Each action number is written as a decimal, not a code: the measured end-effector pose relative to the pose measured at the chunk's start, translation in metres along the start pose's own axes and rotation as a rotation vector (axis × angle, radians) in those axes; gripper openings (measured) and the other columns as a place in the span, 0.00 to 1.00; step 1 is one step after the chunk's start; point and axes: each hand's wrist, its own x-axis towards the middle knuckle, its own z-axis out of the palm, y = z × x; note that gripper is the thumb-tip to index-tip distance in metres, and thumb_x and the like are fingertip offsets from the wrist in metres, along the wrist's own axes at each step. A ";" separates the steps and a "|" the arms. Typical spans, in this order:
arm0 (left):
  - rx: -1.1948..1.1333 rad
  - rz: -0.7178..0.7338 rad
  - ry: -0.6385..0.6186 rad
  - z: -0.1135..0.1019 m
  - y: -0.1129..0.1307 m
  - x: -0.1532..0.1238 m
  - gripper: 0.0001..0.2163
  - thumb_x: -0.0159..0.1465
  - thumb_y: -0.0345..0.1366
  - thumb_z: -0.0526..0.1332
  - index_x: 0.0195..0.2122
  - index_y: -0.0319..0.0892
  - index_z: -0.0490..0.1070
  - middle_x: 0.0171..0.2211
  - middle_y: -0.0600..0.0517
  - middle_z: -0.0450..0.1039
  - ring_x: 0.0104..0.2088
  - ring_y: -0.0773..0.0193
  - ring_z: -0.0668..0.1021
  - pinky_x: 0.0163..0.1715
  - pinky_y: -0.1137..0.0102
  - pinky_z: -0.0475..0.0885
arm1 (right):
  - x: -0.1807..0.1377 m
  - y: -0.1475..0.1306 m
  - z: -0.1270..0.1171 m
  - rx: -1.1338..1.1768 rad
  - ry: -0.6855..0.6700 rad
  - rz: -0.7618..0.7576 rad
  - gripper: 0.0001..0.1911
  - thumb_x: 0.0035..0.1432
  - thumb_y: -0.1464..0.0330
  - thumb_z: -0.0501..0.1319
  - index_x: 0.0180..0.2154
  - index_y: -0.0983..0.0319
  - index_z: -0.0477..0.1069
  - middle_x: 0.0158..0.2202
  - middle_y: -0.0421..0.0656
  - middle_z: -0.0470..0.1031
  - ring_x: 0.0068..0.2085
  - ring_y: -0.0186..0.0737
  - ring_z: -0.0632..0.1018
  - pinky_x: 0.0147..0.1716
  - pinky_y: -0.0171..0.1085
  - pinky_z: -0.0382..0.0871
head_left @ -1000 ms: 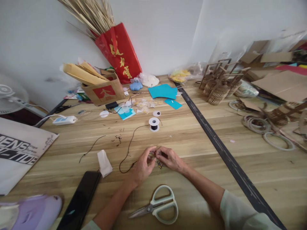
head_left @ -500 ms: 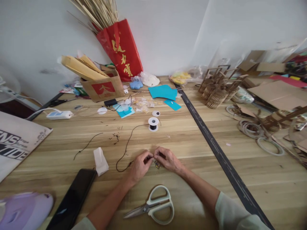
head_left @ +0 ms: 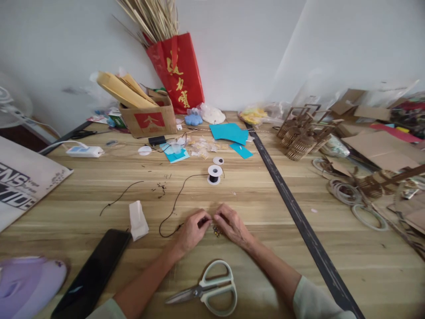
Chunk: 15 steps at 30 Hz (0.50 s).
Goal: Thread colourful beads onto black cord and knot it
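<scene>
My left hand (head_left: 195, 228) is closed in a pinch on a thin black cord (head_left: 174, 206), which loops across the table from the white spool (head_left: 214, 175). Fingertip to fingertip with it, only a small gap apart, is my right hand (head_left: 232, 223). Its thumb and fingers are pressed together, and whatever they hold is too small to make out. A small cluster of dark and coloured beads (head_left: 217, 231) lies on the wood just below the fingertips. Nearer my body rest scissors (head_left: 212, 288) with pale handles, their blades pointing left.
Left of my hands are a folded white paper (head_left: 138, 220), a black phone (head_left: 94, 270) and a purple-white appliance (head_left: 31, 281). Short black scraps (head_left: 160, 188) and a loose cord (head_left: 121, 197) lie farther off. Behind stand a cardboard box (head_left: 149, 122), blue paper (head_left: 229, 132) and small woven baskets (head_left: 297, 137).
My fingertips, which met half a second ago, are now slightly apart, the right hand lying a little flatter. The whole view has shifted slightly.
</scene>
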 end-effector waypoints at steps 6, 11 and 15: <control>0.016 -0.009 -0.032 0.001 -0.002 0.000 0.04 0.60 0.29 0.57 0.28 0.40 0.68 0.27 0.53 0.71 0.29 0.65 0.74 0.32 0.73 0.68 | -0.002 0.001 0.004 -0.185 -0.105 -0.096 0.15 0.67 0.67 0.48 0.28 0.61 0.62 0.28 0.42 0.63 0.30 0.37 0.66 0.31 0.35 0.60; -0.038 -0.014 -0.049 0.001 -0.004 0.001 0.04 0.60 0.29 0.58 0.29 0.40 0.70 0.28 0.52 0.73 0.30 0.65 0.74 0.33 0.73 0.68 | -0.003 0.001 0.005 -0.188 -0.081 -0.057 0.13 0.66 0.68 0.48 0.28 0.62 0.61 0.28 0.42 0.63 0.30 0.37 0.66 0.30 0.35 0.60; -0.036 0.018 -0.031 0.001 -0.004 0.001 0.04 0.60 0.29 0.57 0.28 0.40 0.69 0.27 0.52 0.73 0.29 0.66 0.74 0.32 0.73 0.68 | -0.002 0.001 0.004 -0.123 -0.072 -0.014 0.14 0.66 0.67 0.49 0.27 0.62 0.62 0.26 0.40 0.63 0.28 0.34 0.66 0.29 0.33 0.59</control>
